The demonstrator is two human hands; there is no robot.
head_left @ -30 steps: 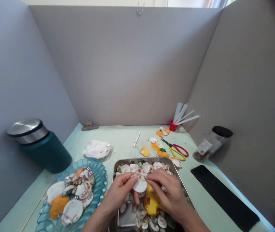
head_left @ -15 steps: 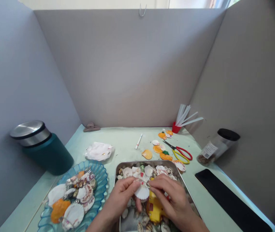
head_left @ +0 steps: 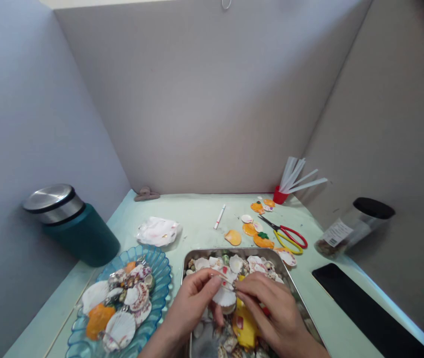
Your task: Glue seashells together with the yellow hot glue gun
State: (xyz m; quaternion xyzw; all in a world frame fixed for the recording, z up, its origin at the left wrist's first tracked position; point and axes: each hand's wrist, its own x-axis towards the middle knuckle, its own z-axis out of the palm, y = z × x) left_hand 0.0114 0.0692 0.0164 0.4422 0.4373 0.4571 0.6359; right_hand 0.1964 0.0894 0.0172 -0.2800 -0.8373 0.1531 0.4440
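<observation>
My left hand (head_left: 200,294) pinches a white scallop-shell piece (head_left: 224,297) with red spots, thumb on top, above the metal tray (head_left: 187,256). Close beside it, my right hand (head_left: 267,306) has thumb and forefinger pressed together at the piece's right edge; the small thing between them is too hidden to name. Partly under my right hand lies a yellow tool (head_left: 245,325) that looks like a hot glue gun. Loose shells (head_left: 236,263) of several kinds fill much of the tray around both hands.
A blue scalloped dish (head_left: 165,278) of shells and a teal flask (head_left: 85,236) stand left. Behind are a crumpled white packet (head_left: 158,231), a marker (head_left: 219,217), orange shells (head_left: 233,237) and scissors (head_left: 288,236). Rightward are a red cup (head_left: 280,195) of sticks, a jar (head_left: 349,231) and a black slab (head_left: 364,308).
The whole scene has shifted slightly right as my head moved. Both hands stay together over the tray, still at the shell piece, with only slight finger movement.
</observation>
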